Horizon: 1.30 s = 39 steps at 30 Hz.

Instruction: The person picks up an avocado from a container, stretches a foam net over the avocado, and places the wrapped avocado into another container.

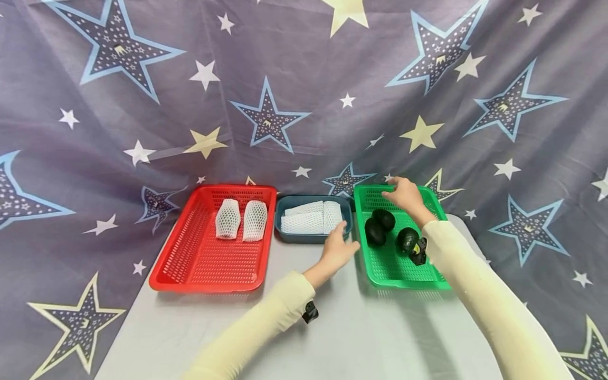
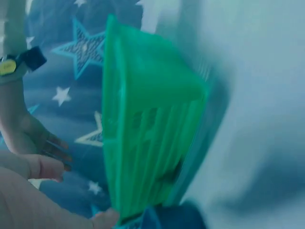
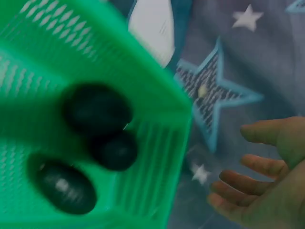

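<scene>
My left hand (image 1: pixel 336 249) hovers over the table just in front of the right end of a small blue box (image 1: pixel 299 239), its fingers spread and holding nothing. White foam net sleeves (image 1: pixel 304 224) lie in that box. My right hand (image 1: pixel 405 196) is raised over the back of a green basket (image 1: pixel 389 270), fingers loosely extended and nothing in them. Three dark avocados (image 3: pixel 97 109) sit in the green basket, two touching and one apart. In the right wrist view, the right hand (image 3: pixel 267 176) is outside the basket's rim.
A red basket (image 1: pixel 209 269) stands at the left with two white net-sleeved items (image 1: pixel 228 219) near its back. The blue box sits between the baskets on a white table (image 1: pixel 332 327). A star-patterned cloth (image 1: pixel 294 63) hangs behind.
</scene>
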Each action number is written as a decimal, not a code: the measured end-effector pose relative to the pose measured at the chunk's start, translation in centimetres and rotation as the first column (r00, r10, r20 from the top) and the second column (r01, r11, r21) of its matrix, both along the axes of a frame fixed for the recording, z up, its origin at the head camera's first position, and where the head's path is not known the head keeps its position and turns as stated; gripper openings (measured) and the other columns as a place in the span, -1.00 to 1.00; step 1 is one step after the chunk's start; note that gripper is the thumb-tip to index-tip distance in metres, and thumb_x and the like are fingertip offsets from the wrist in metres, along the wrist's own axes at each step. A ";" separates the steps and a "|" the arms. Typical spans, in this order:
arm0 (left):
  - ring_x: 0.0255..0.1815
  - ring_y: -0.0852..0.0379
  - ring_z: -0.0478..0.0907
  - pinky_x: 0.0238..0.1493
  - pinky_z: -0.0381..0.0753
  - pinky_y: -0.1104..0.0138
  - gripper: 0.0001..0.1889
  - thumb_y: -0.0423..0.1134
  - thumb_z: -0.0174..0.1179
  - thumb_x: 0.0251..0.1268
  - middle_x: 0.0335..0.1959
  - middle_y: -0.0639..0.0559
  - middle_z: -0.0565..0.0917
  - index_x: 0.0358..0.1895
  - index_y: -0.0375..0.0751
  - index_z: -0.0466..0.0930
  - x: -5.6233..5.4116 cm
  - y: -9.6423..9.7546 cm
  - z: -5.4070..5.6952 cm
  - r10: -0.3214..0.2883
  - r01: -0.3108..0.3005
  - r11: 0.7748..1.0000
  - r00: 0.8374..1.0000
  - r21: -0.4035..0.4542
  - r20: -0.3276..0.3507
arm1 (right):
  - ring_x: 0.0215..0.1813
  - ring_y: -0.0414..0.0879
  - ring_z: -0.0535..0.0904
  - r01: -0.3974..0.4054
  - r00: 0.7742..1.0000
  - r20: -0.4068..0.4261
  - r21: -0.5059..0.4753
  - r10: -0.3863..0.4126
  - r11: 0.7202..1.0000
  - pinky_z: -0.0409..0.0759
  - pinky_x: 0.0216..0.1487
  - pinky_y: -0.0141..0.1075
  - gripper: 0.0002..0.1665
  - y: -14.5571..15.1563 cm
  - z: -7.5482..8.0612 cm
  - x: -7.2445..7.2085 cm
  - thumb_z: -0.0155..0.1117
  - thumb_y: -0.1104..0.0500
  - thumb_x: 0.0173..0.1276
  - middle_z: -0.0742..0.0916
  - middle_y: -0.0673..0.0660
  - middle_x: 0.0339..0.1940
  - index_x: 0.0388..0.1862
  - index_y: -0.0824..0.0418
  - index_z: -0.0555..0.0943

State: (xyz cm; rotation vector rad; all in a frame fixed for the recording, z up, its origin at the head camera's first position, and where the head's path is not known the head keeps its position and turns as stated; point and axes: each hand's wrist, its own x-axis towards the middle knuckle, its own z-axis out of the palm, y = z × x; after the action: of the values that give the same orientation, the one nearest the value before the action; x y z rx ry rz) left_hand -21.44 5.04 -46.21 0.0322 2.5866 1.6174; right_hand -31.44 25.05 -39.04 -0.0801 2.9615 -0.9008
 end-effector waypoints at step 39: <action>-0.25 0.15 0.62 -0.09 0.70 0.28 -0.31 -0.47 0.50 -0.01 -0.26 -0.05 0.76 0.30 -0.33 0.52 -0.2 3.3 -3.3 0.022 -0.023 1.000 0.976 0.004 0.216 | -0.03 0.30 0.60 0.422 0.854 0.361 -0.063 -0.374 0.904 0.75 -0.12 0.02 -0.22 5.0 -9.7 1.9 0.41 0.13 0.29 0.55 0.58 0.09 0.23 0.71 0.38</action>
State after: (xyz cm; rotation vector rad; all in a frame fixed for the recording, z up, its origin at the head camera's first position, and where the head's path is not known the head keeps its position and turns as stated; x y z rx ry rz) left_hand -21.61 8.35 -49.48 -0.1639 2.4258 1.5421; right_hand -29.55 30.08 -48.75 0.6472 2.6205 -1.0354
